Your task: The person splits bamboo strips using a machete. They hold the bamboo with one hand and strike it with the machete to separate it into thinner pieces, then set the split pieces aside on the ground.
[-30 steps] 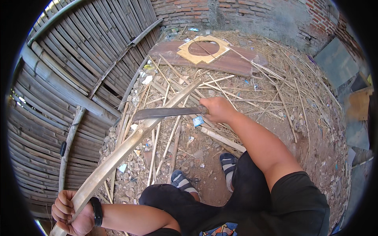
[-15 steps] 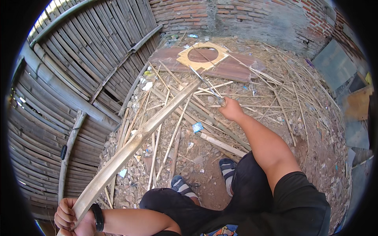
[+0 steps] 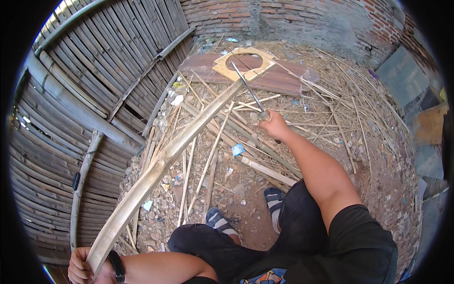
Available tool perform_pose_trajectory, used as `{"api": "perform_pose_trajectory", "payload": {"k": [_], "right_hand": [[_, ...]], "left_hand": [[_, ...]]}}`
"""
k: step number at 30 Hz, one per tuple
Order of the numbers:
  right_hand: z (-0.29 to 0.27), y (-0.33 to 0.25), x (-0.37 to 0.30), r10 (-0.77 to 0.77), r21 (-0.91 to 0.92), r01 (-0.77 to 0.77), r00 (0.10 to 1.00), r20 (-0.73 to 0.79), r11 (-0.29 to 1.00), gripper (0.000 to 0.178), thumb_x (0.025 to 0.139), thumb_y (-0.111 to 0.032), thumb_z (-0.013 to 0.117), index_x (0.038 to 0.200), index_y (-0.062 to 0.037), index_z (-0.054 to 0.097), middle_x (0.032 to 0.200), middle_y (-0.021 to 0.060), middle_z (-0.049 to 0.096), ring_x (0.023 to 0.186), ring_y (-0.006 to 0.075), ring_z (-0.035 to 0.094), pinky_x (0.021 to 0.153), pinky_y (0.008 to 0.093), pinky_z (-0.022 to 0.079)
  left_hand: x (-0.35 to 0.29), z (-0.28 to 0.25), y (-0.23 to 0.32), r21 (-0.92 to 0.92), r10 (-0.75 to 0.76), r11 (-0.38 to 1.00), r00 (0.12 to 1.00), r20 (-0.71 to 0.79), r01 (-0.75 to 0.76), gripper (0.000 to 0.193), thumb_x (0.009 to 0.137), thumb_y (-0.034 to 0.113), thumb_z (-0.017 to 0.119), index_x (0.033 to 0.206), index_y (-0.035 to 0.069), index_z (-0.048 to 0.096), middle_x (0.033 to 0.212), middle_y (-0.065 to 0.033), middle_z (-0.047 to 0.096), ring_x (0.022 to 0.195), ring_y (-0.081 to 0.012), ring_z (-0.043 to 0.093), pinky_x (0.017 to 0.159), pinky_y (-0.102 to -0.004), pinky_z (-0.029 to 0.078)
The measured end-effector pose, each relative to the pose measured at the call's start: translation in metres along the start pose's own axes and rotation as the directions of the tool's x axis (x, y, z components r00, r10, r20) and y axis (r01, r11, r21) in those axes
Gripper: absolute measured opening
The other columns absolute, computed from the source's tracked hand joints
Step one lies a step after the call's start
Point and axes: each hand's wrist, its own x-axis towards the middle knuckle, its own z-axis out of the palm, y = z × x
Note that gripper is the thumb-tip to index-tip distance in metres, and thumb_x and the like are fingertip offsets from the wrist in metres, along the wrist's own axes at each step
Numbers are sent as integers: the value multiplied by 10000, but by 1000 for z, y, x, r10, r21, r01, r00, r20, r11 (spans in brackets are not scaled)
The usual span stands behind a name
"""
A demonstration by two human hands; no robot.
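At the lower left, my left hand (image 3: 87,267) is wrapped round the near end of a long split bamboo piece (image 3: 161,163). The bamboo slants up and away to the right, its far end raised toward the middle of the view. My right hand (image 3: 275,125) is closed on the handle of a long-bladed knife (image 3: 250,90). Its narrow blade points away and up to the left, crossing the far end of the bamboo; whether the edge touches it I cannot tell.
Several bamboo strips (image 3: 208,165) lie across the stony, straw-strewn ground ahead of my feet. Farther off, a board with a round hole (image 3: 227,71) rests on a brown sheet (image 3: 288,78). A bamboo wall (image 3: 85,80) stands left, a brick wall (image 3: 302,23) behind, metal sheets (image 3: 402,75) right.
The knife has swung to a steeper angle, its tip rising away from the ground. My right hand has shifted slightly up and left. The bamboo's far end has moved slightly right and away.
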Motion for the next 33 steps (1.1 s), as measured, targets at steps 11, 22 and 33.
{"api": "perform_pose_trajectory", "payload": {"k": [11,22,33], "right_hand": [[14,-19,-29,-533,-444,563,821,204,697,456,788,-209,727,1202,-85,580,956,220,677,887,408,661,782,475,529],[-26,62,2,-24,-521,-10,998,-60,854,423,792,-188,677,1185,-37,637,1089,237,683,1033,378,655,896,450,507],[-9,48,11,219,157,-260,947,235,953,460,772,-157,686,1164,60,578,864,217,681,790,327,665,756,410,526]], "left_hand": [[-1,-19,-12,-48,-210,978,969,-129,205,332,712,99,648,587,183,352,556,63,326,500,-102,318,610,-267,268],[-9,-28,-34,-138,-336,936,939,-77,323,334,815,96,622,618,166,362,587,44,325,520,-99,301,602,-276,262],[0,-16,-2,-81,-224,973,970,-100,216,329,727,80,649,597,174,361,553,61,343,495,-102,327,590,-260,282]]}}
